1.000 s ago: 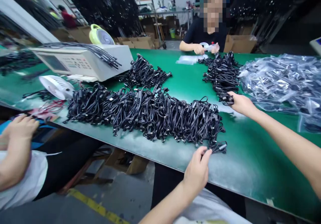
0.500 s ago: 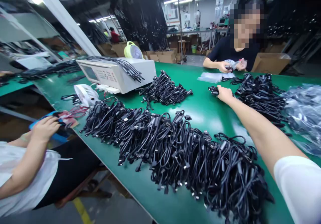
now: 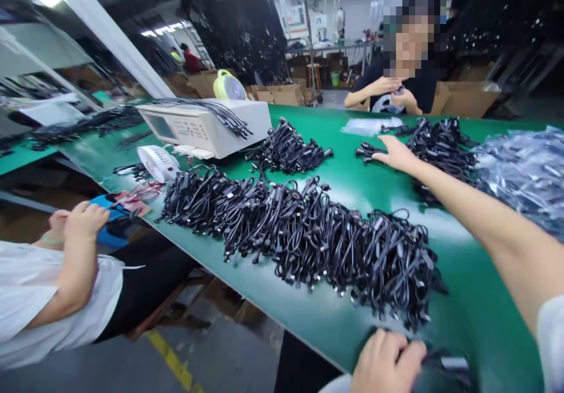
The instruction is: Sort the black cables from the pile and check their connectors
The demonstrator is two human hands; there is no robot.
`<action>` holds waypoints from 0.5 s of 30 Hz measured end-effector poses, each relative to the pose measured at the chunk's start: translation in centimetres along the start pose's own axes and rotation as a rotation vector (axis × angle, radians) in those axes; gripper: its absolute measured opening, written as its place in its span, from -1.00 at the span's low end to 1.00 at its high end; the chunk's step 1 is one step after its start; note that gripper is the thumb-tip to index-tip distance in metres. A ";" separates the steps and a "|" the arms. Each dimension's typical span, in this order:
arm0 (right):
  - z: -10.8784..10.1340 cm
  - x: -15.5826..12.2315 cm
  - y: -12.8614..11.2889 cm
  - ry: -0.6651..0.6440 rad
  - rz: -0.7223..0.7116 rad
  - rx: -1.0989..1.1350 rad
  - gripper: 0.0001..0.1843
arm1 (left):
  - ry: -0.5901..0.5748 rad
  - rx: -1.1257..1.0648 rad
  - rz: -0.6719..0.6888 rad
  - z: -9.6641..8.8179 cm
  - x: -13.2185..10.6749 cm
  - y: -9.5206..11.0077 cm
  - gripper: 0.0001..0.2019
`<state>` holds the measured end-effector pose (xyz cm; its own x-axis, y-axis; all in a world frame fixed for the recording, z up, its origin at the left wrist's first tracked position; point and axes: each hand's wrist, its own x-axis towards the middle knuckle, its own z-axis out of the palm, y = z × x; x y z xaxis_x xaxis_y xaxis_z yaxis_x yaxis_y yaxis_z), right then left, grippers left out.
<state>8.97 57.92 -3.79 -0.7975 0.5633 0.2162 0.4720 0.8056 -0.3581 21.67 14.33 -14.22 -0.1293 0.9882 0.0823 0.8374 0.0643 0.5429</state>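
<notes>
My right hand [image 3: 394, 153] is stretched far across the green table [image 3: 356, 190], fingers spread and flat, holding nothing. A small black cable bundle [image 3: 365, 151] lies just left of its fingertips, beside the far heap of black cables [image 3: 443, 140]. My left hand [image 3: 388, 360] sits at the table's near edge, its fingers curled over a black cable bundle [image 3: 445, 362]. A long pile of bundled black cables [image 3: 299, 228] runs between both hands.
A beige tester box [image 3: 202, 126] with cables draped on it, a white fan [image 3: 156, 161] and another cable heap [image 3: 286, 146] stand left. Bagged cables [image 3: 524, 170] lie right. One person [image 3: 396, 87] sits across, by clear bags [image 3: 365, 126]; a co-worker's hands [image 3: 83, 219] are left.
My right hand carried a cable bundle across to the far heap, set it down and opened. My left hand, out of view half a second ago, is back at the near edge.
</notes>
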 end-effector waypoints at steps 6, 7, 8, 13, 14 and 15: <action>-7.3 -23.0 -1.1 0.033 0.130 0.277 -0.68 | 0.134 -0.720 -0.172 -0.6 -0.9 -0.6 -0.72; -7.7 -27.7 -2.1 0.047 0.188 0.335 -0.70 | 0.113 -0.908 -0.268 -1.2 -0.6 -0.4 -0.72; -7.8 -32.2 -3.3 0.047 0.266 0.405 -0.70 | 0.097 -1.078 -0.366 -1.8 -0.3 0.0 -0.68; -2.7 -47.2 -10.2 0.039 0.364 0.777 -0.54 | -0.010 -1.506 -0.456 -2.6 0.3 4.5 -0.63; -1.4 -48.2 -11.4 0.073 0.327 0.790 -0.47 | -0.028 -1.517 -0.437 -2.4 0.1 5.4 -0.65; -0.5 -48.6 -12.3 0.116 0.318 0.766 -0.39 | -0.048 -1.518 -0.427 -2.1 0.0 6.1 -0.66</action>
<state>42.11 20.70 -9.40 -0.6060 0.7917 0.0775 0.2487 0.2811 -0.9269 25.62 14.38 -9.15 -0.1664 0.9395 -0.2995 -0.5503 0.1636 0.8188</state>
